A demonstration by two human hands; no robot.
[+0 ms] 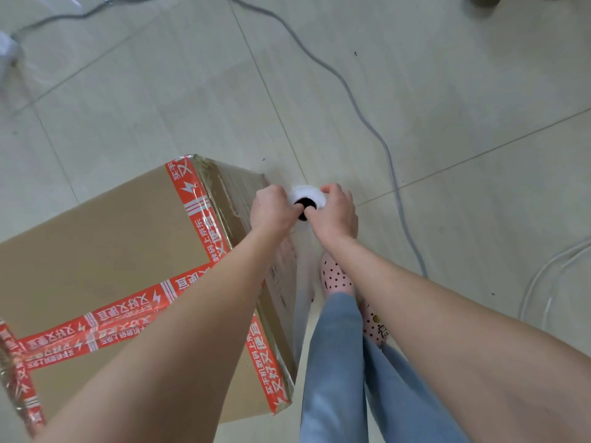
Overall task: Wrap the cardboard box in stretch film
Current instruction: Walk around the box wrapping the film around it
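Pale floor tiles (415,91) lie under a taped brown box (105,251) left of both hands, left hand (271,209) and right hand (335,212) gripping a white film roll (307,195) upright.

Brown cardboard box (105,251) banded with red tape (204,199) printed in white characters; white film roll (307,195), dark core; pale grey-green floor tiles (447,91); blue jeans (335,362); pink black-dotted shoes (334,276)

Blue jeans (335,362), pink dotted slippers (336,278)
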